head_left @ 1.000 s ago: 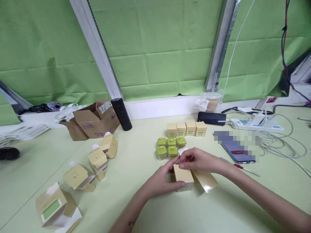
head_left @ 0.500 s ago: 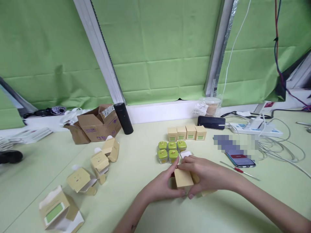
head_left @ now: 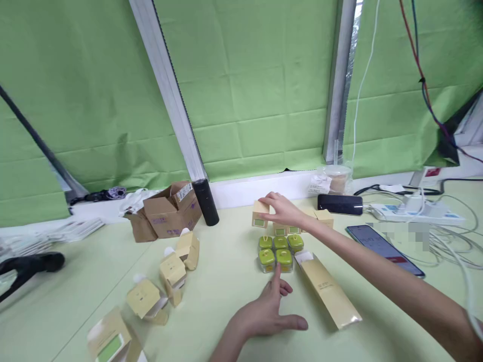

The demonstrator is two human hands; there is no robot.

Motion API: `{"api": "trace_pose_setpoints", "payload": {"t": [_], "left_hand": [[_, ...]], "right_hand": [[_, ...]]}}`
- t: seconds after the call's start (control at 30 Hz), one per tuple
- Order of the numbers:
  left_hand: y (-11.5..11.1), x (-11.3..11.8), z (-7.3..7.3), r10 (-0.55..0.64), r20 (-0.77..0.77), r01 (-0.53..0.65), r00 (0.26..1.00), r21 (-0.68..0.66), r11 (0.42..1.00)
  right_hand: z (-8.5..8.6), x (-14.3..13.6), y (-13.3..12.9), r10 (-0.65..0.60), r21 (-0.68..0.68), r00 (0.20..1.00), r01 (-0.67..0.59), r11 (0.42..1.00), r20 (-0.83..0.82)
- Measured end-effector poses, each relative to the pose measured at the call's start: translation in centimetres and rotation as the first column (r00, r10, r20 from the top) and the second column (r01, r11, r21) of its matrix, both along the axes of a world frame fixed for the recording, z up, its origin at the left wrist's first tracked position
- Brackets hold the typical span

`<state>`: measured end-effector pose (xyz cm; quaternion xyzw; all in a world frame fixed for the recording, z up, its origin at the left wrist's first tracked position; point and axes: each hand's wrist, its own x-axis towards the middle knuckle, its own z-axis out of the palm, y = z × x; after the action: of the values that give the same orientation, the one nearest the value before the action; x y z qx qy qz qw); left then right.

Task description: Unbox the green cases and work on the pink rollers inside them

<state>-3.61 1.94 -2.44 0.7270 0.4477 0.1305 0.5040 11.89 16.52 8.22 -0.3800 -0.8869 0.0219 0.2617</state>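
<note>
Small box (head_left: 260, 215) in right hand (head_left: 274, 207).

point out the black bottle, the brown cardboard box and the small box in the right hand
black bottle (head_left: 206, 202): head view, middle of its side
brown cardboard box (head_left: 163, 219): head view, its front side
small box (head_left: 259, 220) in the right hand (head_left: 281, 208): head view, its front face

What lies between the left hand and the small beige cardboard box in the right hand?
Five clear square jars with green lids stand between the left hand and that box, as the head view shows.
</note>
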Motion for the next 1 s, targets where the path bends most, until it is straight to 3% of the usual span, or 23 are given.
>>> {"api": "trace_pose_setpoints", "payload": {"t": [0.13,0.3,0.47,0.6,0.67,0.73,0.8,0.9,1.0], "left_hand": [[0.4,-0.3,-0.6,-0.025,0.029,0.025,0.999,0.005,1.0],[0.5,-0.3,-0.6,-0.027,0.034,0.027,0.999,0.008,1.0],[0.3,0.1,0.2,0.007,0.033,-0.006,0.999,-0.014,1.0],[-0.1,1.1,1.3,0.097,0.161,-0.103,0.982,0.03,0.994],[-0.4,1.6,1.8,0.134,0.217,-0.152,0.967,0.064,0.986],[-0.8,2.0,2.3,0.176,0.232,-0.206,0.957,0.11,0.972],[-1.0,2.2,2.7,0.187,0.22,-0.225,0.957,0.161,0.961],[-1.1,2.5,3.0,0.13,0.149,-0.152,0.98,0.152,0.977],[-1.2,2.9,2.9,0.058,0.248,-0.09,0.967,0.118,0.989]], "right_hand": [[-2.8,-2.7,3.0,-0.042,-0.034,0.994,0.045,0.998,0.099],[-3.7,-1.4,2.5,-0.098,-0.08,0.989,0.107,0.991,0.106],[-3.3,3.7,-3.5,-0.146,-0.164,0.989,0.15,0.975,0.032],[-5.2,7.8,-10.1,-0.171,-0.347,0.984,0.178,0.921,0.051],[-6.2,9.4,-12.3,-0.226,-0.606,0.974,0.189,0.773,0.017],[-6.6,10.9,-13.3,-0.322,-0.747,0.947,0.208,0.631,-0.009],[-6.2,12.3,-13.4,-0.386,-0.818,0.913,0.122,0.563,-0.129],[-4.9,13.1,-13.5,-0.447,-0.861,0.779,-0.224,0.457,-0.44],[-4.5,11.5,-14.3,-0.528,-0.727,0.54,-0.64,0.246,-0.655]]}}
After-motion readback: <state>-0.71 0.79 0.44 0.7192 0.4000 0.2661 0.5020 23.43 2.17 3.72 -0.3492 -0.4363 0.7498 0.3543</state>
